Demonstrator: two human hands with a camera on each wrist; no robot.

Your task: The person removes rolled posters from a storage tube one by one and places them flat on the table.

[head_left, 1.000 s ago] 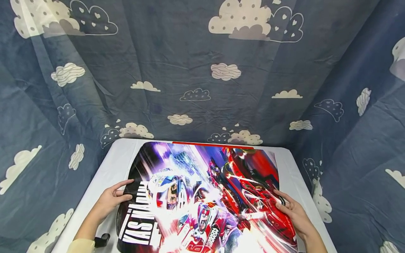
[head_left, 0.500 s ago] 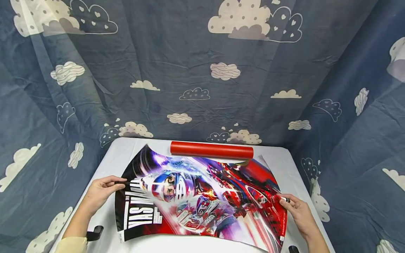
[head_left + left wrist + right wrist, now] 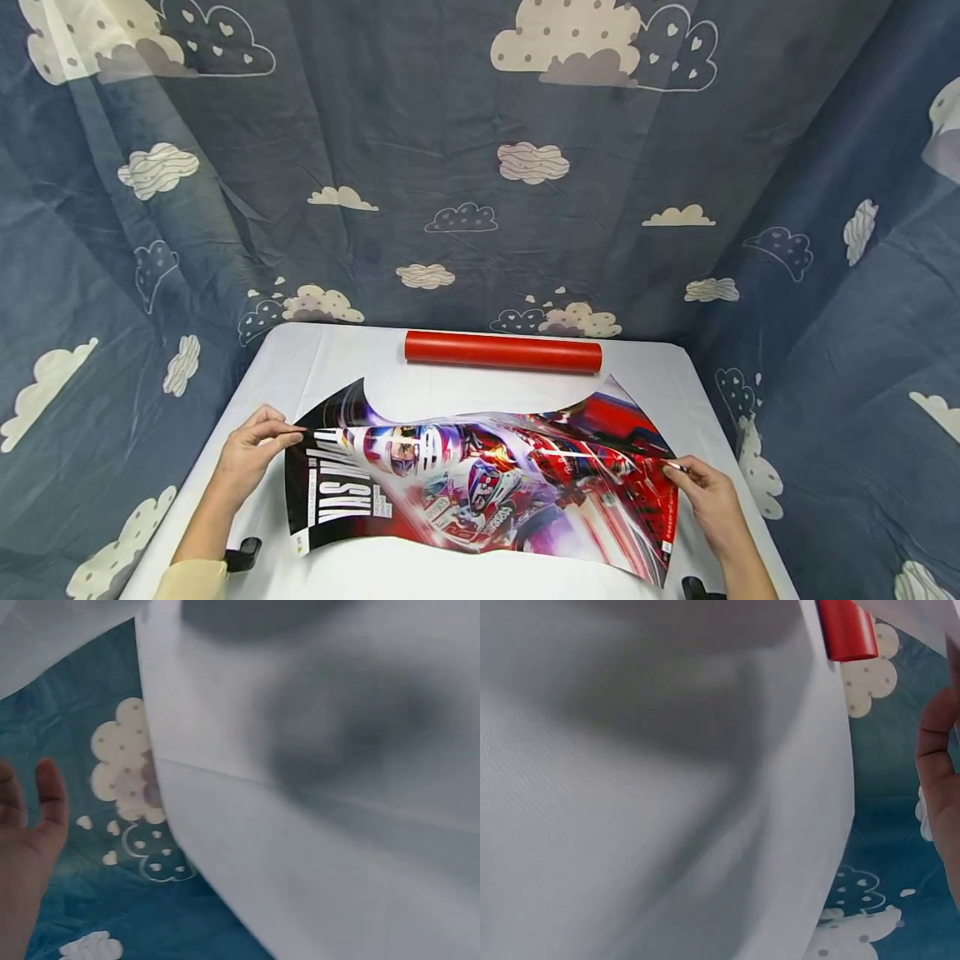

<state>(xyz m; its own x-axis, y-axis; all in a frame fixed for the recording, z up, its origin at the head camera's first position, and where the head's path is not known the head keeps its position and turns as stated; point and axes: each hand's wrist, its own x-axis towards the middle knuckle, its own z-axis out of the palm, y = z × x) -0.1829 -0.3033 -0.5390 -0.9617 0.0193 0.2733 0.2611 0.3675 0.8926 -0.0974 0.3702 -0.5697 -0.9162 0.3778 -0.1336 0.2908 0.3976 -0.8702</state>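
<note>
A glossy poster (image 3: 472,492) with red race-car art and large white lettering hangs between my hands in the head view, bowed and creased across its upper part. My left hand (image 3: 251,454) pinches its left edge between thumb and fingers. At the opposite edge, my right hand (image 3: 708,500) pinches the sheet the same way. Both far corners stick up beyond the fold line. In the left wrist view, the hand (image 3: 30,840) shows at the left border, its fingertips partly cut off. The right wrist view shows only part of the other hand (image 3: 939,772).
A red tube (image 3: 502,351) lies along the far edge of the white table (image 3: 337,358). Its end also appears in the right wrist view. Dark blue cloth (image 3: 450,117) with printed clouds surrounds the table at the back and sides.
The poster's far edge has come nearer and dipped, uncovering the red tube and the table behind it. The sheet now bows and creases between the hands, which have gone from touching its sides to pinching them.
</note>
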